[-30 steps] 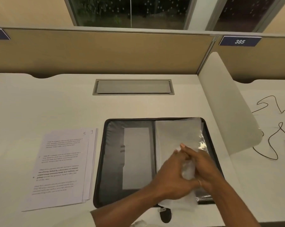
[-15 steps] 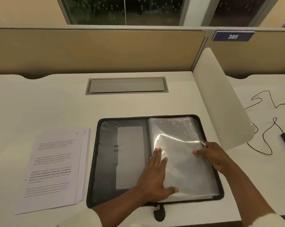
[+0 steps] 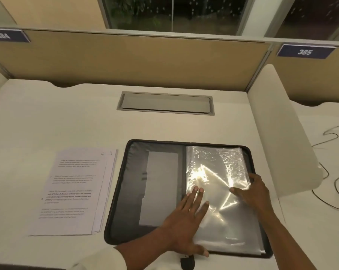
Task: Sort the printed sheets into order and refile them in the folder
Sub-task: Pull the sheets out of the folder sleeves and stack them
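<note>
A black zip folder [image 3: 125, 191] lies open on the white desk. Its right half holds shiny clear plastic sleeves [image 3: 219, 172]. My left hand [image 3: 186, 221] presses flat on the lower left of the top sleeve, fingers straight and spread. My right hand [image 3: 252, 190] is at the sleeve's right edge, thumb on top and fingers around the edge, lifting it a little. A stack of printed sheets [image 3: 73, 191] lies to the left of the folder, apart from both hands, with handwritten numbers at its top right corner.
A grey cable hatch [image 3: 165, 103] is set into the desk behind the folder. A white curved divider [image 3: 281, 133] stands to the right, with a black cable [image 3: 334, 184] on the neighbouring desk. A tan partition wall closes the back. The folder's zip pull [image 3: 187, 263] hangs at the front edge.
A second ago both hands were together over the lower right sleeves. They have since parted: the left now presses flat on the sleeve, the right moved to its right edge.
</note>
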`<state>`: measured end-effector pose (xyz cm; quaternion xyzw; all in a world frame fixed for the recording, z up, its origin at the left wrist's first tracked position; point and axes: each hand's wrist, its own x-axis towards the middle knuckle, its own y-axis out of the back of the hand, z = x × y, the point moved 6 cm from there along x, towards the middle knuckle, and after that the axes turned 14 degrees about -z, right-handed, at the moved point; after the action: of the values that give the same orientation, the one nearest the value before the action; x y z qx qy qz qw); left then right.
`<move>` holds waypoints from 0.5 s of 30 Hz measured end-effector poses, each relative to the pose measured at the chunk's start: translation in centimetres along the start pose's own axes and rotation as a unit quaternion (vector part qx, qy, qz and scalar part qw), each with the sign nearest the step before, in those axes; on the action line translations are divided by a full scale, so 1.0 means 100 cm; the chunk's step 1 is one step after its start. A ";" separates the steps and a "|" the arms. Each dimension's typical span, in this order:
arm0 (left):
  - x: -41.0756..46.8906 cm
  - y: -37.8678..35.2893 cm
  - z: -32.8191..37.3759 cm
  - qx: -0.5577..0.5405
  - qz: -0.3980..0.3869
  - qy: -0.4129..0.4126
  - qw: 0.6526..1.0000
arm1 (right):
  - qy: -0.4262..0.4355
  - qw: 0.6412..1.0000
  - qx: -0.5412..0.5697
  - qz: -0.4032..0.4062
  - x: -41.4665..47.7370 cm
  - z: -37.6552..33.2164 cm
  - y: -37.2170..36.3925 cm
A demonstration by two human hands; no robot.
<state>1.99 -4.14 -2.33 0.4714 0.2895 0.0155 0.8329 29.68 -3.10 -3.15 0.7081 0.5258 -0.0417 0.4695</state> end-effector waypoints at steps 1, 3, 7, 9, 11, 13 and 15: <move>0.001 -0.001 -0.001 0.003 0.002 0.001 1.000 | 0.003 1.000 -0.003 0.001 0.002 0.002 -0.001; 0.002 -0.004 -0.001 0.020 0.006 0.003 1.000 | 0.017 1.000 -0.011 0.016 0.004 0.007 -0.004; 0.005 -0.009 -0.001 0.047 0.015 0.012 0.999 | 0.049 0.995 -0.055 0.069 -0.001 0.010 -0.012; 0.005 -0.006 0.000 0.032 0.019 0.011 0.999 | 0.037 0.992 -0.079 0.096 -0.007 0.007 -0.015; 0.003 -0.002 -0.001 -0.004 0.028 0.007 1.000 | 0.059 0.980 -0.120 0.147 -0.013 0.000 -0.019; 0.001 0.004 -0.002 -0.043 0.053 0.007 0.998 | 0.093 0.966 -0.146 0.193 -0.018 -0.007 -0.027; -0.005 0.010 -0.005 -0.081 0.102 0.023 0.991 | 0.150 0.953 -0.145 0.218 -0.027 -0.018 -0.035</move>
<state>1.59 -3.32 -1.49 0.4292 0.2572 0.1344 0.8553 24.96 -3.66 -2.82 0.7279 0.4237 0.2448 0.4803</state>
